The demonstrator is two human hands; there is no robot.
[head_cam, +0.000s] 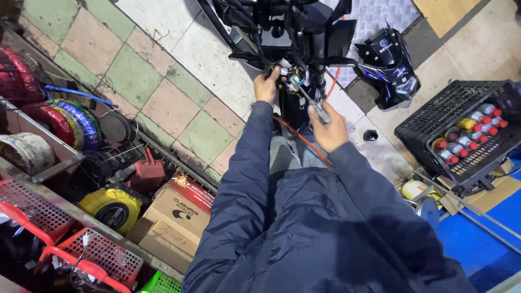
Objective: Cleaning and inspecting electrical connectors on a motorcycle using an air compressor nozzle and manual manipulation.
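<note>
Wiring bundle: a tangle of thin coloured wires and a pale connector at the front of a stripped black motorbike frame, straight ahead of us on the tiled floor.
Left hand: our left hand is closed around the wires.
Right hand: our right hand grips a slim grey metal tool, tip in the bundle.
Risk: we judge the tip could slip and nick insulation, or a pull could strain the connector.
Nearby: a detached black fairing panel lies to the right.
</note>
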